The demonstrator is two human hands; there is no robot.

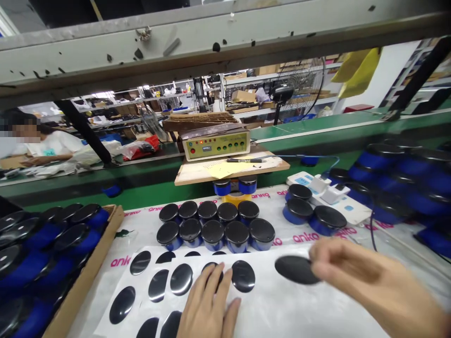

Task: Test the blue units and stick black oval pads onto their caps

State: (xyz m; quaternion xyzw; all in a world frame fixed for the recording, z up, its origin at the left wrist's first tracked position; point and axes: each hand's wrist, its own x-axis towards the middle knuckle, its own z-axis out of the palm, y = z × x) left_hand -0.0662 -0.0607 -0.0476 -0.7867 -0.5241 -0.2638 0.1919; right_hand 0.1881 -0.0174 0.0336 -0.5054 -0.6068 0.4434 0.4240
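Observation:
White backing sheets (271, 310) with round black stickers (243, 276) lie in front of me, one overlapping another. My left hand (209, 305) rests flat on the top sheet with fingers spread, partly covering a sticker. Between thumb and fingertips, my right hand (362, 277) pinches the edge of a black round sticker (295, 269) at the right of the sheet. Whether that sticker is fully off the sheet I cannot tell. Just beyond the sheets stand two rows of blue round containers with glossy black tops (213, 232).
At left a cardboard box (84, 277) holds several more blue containers; others are stacked at right (398, 173). A power strip (338, 197) with plugs lies at right. A control box (216, 143) sits on a wooden board. A beam crosses above; a person sits far left.

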